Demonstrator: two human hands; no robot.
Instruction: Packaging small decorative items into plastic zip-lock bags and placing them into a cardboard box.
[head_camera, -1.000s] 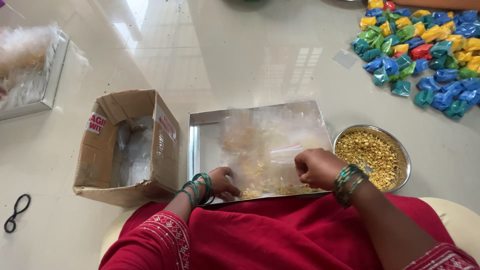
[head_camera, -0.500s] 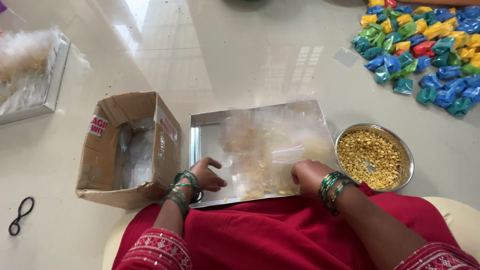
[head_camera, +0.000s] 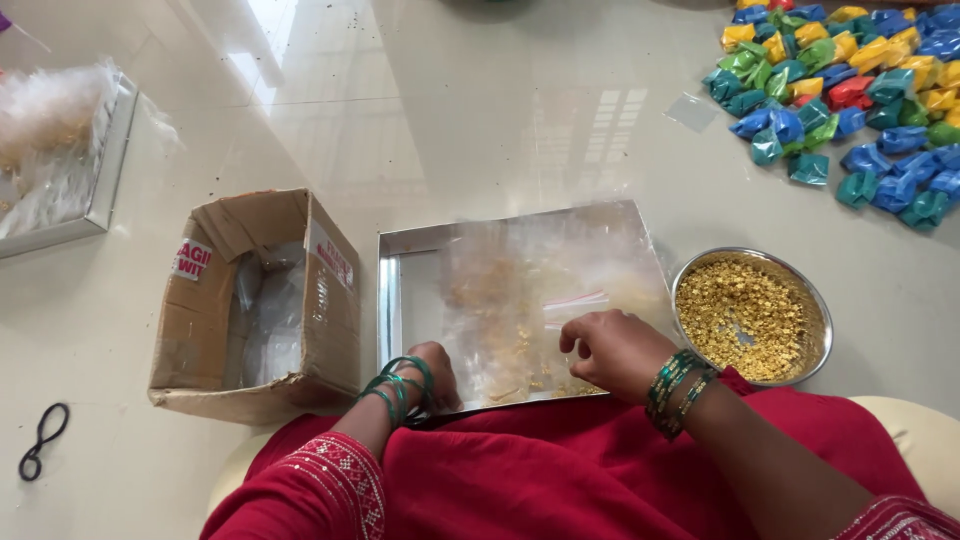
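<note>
Two hands work over the steel tray (head_camera: 392, 300), where clear plastic pouches (head_camera: 540, 290) and yellow grains lie. Since a moment ago the left hand (head_camera: 432, 372) has slid back to the tray's near edge, its grip hidden. The right hand (head_camera: 612, 350) now pinches a clear pouch narrowly. Right sits the grain bowl (head_camera: 750, 315), left the cardboard box (head_camera: 255, 300); open floor lies far.

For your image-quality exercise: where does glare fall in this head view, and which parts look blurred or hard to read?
Head view: window glare streaks the glossy floor at upper left and centre; the clear bags on the steel tray look hazy and smeared, so their edges are hard to tell; the left hand and right hand are fairly sharp.
</note>
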